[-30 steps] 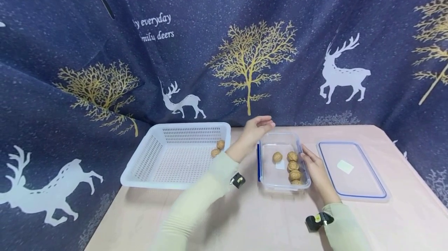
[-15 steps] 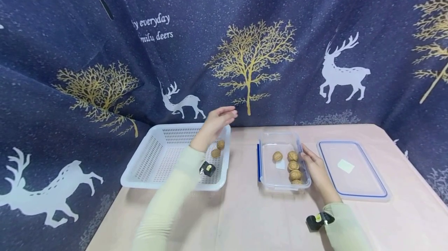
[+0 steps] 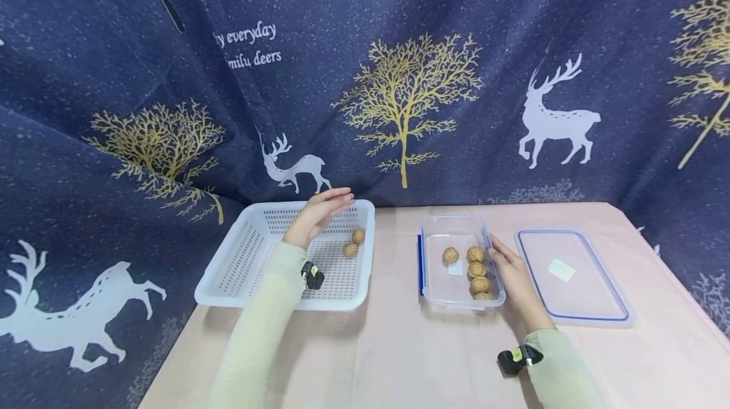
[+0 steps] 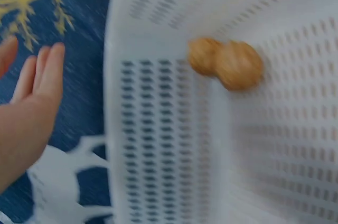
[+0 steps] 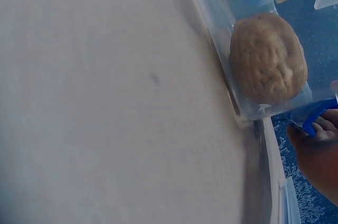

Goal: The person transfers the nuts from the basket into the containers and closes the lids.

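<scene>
My left hand [image 3: 318, 215] hovers over the back of the white plastic basket [image 3: 222, 298], its fingers straight and holding nothing. Two walnuts [image 3: 350, 249] lie in the basket at its right side; the left wrist view shows this walnut pair [image 4: 237, 66] touching, with the hand [image 4: 31, 113] beyond the rim. My right hand [image 3: 518, 279] grips the right side of a clear food container [image 3: 462, 304]. Several walnuts [image 3: 480, 285] line its right wall, and a single walnut [image 3: 450, 255] sits to their left. In the right wrist view, fingers [image 5: 322, 155] curl at the container's blue-edged flap.
A clear lid [image 3: 582, 320] with a blue seal lies flat to the right of the container. Pink cloth [image 3: 393, 345] covers the table. A dark blue curtain [image 3: 365, 111] with deer and trees hangs behind.
My left hand has moved left from beside the container to over the basket. The right hand has stayed at the container, and the walnuts lie as before.
</scene>
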Available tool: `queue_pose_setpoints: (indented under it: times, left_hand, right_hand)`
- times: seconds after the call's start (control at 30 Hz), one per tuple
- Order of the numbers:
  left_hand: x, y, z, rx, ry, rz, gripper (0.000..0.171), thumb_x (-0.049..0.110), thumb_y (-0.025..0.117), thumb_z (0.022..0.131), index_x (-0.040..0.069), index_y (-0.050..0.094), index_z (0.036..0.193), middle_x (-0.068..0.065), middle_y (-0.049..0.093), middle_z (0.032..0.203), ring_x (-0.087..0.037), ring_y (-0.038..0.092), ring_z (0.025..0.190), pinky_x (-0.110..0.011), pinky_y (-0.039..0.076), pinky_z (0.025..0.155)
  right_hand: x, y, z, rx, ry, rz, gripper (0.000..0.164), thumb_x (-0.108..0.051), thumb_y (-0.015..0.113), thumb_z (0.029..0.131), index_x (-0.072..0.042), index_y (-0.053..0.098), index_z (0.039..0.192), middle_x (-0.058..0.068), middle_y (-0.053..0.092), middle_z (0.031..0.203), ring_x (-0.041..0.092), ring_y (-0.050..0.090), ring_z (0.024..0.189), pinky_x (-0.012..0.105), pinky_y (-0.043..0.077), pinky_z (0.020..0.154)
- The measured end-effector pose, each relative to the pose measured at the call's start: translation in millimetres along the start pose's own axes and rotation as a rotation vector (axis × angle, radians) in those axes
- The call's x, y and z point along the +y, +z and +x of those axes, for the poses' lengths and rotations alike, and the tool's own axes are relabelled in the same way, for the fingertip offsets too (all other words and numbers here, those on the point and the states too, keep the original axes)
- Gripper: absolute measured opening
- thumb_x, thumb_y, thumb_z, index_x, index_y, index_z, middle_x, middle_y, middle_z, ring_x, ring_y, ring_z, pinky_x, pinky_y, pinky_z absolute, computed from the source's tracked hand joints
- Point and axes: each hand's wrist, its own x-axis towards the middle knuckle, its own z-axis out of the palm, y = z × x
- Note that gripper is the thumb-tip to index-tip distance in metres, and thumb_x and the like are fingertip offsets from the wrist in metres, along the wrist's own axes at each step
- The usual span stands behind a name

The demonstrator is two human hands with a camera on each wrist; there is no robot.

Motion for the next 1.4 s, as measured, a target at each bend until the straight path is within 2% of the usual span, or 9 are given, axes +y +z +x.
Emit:
queue_pose_setpoints:
  times: [0.2, 0.33, 0.43, 0.53, 0.67, 0.77, 0.87, 1.03, 1.4]
  left_hand:
    - [-18.5, -22.8, 3.7, -0.089, -0.062, 0.076, 0.048, -0.003, 0.052, 0.096, -0.008, 0.038, 0.141, -0.027, 0.041, 0.144, -0.033, 0.041, 0.133, -0.039, 0.030, 0.114]
    - [-28.1, -34.1, 4.5, -0.144, -0.073, 0.195, 0.046, -0.003, 0.051, 0.096, -0.010, 0.039, 0.140, -0.027, 0.041, 0.144, -0.029, 0.047, 0.129, -0.037, 0.034, 0.111]
    - [-33.9, -40.3, 4.7, -0.155, -0.098, 0.268, 0.045, -0.002, 0.053, 0.096, -0.010, 0.042, 0.138, -0.026, 0.043, 0.143, -0.025, 0.051, 0.125, -0.036, 0.037, 0.109]
    - [-39.2, -44.4, 4.0, -0.143, -0.143, 0.293, 0.044, -0.003, 0.056, 0.094, -0.011, 0.044, 0.136, -0.027, 0.045, 0.141, -0.026, 0.053, 0.123, -0.039, 0.037, 0.109]
    - [-44.6, -45.9, 1.5, -0.124, -0.199, 0.382, 0.043, -0.001, 0.060, 0.092, -0.010, 0.049, 0.133, -0.024, 0.049, 0.137, -0.029, 0.053, 0.124, -0.041, 0.037, 0.109]
    - [-48.3, -46.1, 0.1, -0.140, -0.221, 0.481, 0.041, 0.001, 0.061, 0.092, -0.009, 0.051, 0.131, -0.022, 0.053, 0.135, -0.029, 0.053, 0.123, -0.040, 0.039, 0.108]
    - [-52.6, -46.4, 0.1, -0.182, -0.229, 0.516, 0.041, 0.000, 0.060, 0.092, -0.012, 0.050, 0.130, -0.023, 0.054, 0.133, -0.030, 0.054, 0.122, -0.041, 0.039, 0.107]
    - [-60.0, -47.1, 0.8, -0.227, -0.249, 0.505, 0.041, -0.003, 0.060, 0.090, -0.014, 0.050, 0.129, -0.025, 0.059, 0.125, -0.030, 0.058, 0.116, -0.039, 0.043, 0.105]
    - [-68.5, -39.3, 2.1, -0.186, -0.232, 0.616, 0.040, -0.002, 0.067, 0.084, -0.007, 0.059, 0.123, -0.018, 0.066, 0.117, -0.027, 0.061, 0.111, -0.038, 0.046, 0.101]
  right_hand:
    - [-0.9, 0.6, -0.7, -0.004, 0.013, -0.002, 0.052, -0.024, 0.039, 0.104, -0.008, 0.023, 0.151, 0.014, 0.017, 0.157, 0.037, 0.015, 0.144, 0.051, 0.015, 0.117]
    - [-0.9, 0.3, -1.5, -0.001, 0.015, 0.000, 0.052, -0.024, 0.039, 0.104, -0.008, 0.023, 0.151, 0.014, 0.017, 0.157, 0.038, 0.014, 0.144, 0.052, 0.014, 0.117]
    - [-0.7, -0.2, -1.3, 0.001, 0.006, -0.003, 0.052, -0.024, 0.039, 0.104, -0.008, 0.023, 0.152, 0.014, 0.017, 0.158, 0.037, 0.014, 0.144, 0.052, 0.014, 0.117]
    - [-0.5, -0.3, -0.9, -0.002, -0.002, 0.000, 0.052, -0.024, 0.039, 0.104, -0.009, 0.023, 0.152, 0.013, 0.017, 0.158, 0.038, 0.013, 0.144, 0.052, 0.013, 0.117]
    - [-0.3, -0.1, -0.8, -0.005, 0.002, -0.007, 0.052, -0.024, 0.039, 0.104, -0.010, 0.022, 0.152, 0.014, 0.016, 0.158, 0.038, 0.013, 0.144, 0.053, 0.014, 0.116]
    - [-0.2, -0.1, -0.4, 0.001, 0.004, -0.013, 0.052, -0.024, 0.039, 0.104, -0.009, 0.023, 0.152, 0.014, 0.017, 0.158, 0.038, 0.015, 0.144, 0.053, 0.015, 0.116]
    - [0.2, -0.2, -0.3, 0.001, 0.005, -0.019, 0.052, -0.025, 0.039, 0.104, -0.009, 0.023, 0.152, 0.014, 0.017, 0.158, 0.038, 0.015, 0.144, 0.053, 0.015, 0.116]
    - [0.3, 0.1, -1.2, -0.003, 0.008, -0.020, 0.053, -0.025, 0.039, 0.104, -0.008, 0.023, 0.151, 0.014, 0.017, 0.158, 0.039, 0.014, 0.144, 0.054, 0.014, 0.116]
    - [0.0, -0.8, -2.0, -0.002, 0.004, -0.017, 0.053, -0.025, 0.039, 0.104, -0.008, 0.023, 0.151, 0.015, 0.017, 0.158, 0.039, 0.015, 0.143, 0.053, 0.015, 0.116]
